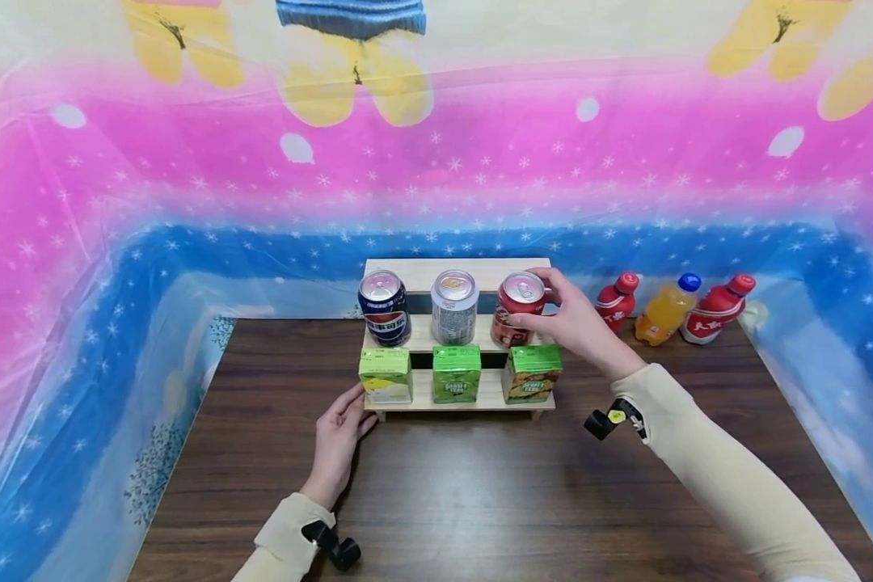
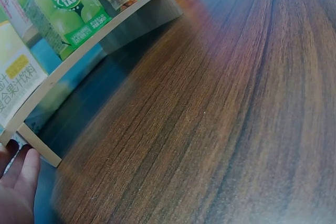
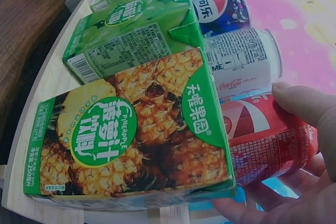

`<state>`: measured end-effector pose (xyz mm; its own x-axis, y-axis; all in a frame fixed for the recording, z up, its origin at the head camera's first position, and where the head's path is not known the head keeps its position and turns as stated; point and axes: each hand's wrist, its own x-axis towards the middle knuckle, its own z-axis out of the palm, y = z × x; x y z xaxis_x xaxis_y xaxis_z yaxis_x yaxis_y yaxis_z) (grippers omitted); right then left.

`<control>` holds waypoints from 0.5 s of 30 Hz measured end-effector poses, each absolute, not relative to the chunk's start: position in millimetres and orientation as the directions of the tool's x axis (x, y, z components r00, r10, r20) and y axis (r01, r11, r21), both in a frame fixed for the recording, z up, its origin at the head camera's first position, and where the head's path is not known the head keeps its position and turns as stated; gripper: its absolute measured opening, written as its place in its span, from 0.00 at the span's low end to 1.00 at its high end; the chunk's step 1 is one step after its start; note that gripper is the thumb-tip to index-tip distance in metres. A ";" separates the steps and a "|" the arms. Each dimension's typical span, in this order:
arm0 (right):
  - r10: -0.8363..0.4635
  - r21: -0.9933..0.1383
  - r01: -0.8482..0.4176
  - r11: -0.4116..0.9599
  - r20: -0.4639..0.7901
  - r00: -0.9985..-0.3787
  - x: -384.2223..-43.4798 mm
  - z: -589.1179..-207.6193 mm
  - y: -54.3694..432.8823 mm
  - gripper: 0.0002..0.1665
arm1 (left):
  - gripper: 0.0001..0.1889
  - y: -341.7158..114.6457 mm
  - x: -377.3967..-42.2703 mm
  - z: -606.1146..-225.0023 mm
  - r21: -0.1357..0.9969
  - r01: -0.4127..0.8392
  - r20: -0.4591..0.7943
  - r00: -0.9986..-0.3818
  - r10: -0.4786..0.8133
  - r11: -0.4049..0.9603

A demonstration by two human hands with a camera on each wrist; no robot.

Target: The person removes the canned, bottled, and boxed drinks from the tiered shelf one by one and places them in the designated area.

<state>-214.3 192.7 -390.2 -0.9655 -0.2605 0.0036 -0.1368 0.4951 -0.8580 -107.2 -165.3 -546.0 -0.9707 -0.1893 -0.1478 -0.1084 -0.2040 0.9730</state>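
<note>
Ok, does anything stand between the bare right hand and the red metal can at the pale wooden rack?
Nothing visible does: the bare right hand grips the red metal can directly. The green, rectangular, pineapple-printed carton stands in front of the can, one tier lower on the pale wooden rack, outside the grip.

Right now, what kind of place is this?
Maybe a room set up like a pretend shop: a little wooden rack shows off drink cans and juice boxes, and a snowflake cloth hangs behind the table.
</note>
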 end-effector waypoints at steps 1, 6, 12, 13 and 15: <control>-0.260 -0.857 -0.139 0.496 0.006 -0.966 -213.9 -389.8 193.9 0.46 | 0.21 -165.3 -107.3 -545.6 0.973 -0.110 -0.149 -0.971 -0.186 -0.204; -0.245 -0.848 -0.140 0.511 0.013 -0.969 -212.4 -388.2 201.3 0.46 | 0.21 -164.5 -107.8 -544.7 0.974 -0.105 -0.143 -0.972 -0.185 -0.201; -0.212 -0.842 -0.123 0.526 0.010 -0.977 -207.7 -385.0 214.0 0.48 | 0.21 -164.4 -107.7 -545.7 0.976 -0.102 -0.140 -0.971 -0.193 -0.193; -0.205 -0.842 -0.119 0.526 0.011 -0.979 -206.7 -384.1 216.5 0.48 | 0.21 -164.5 -107.6 -545.9 0.975 -0.105 -0.143 -0.971 -0.194 -0.195; -0.189 -0.842 -0.113 0.528 0.014 -0.982 -205.3 -382.2 222.0 0.48 | 0.21 -164.6 -107.6 -546.2 0.976 -0.102 -0.140 -0.971 -0.196 -0.192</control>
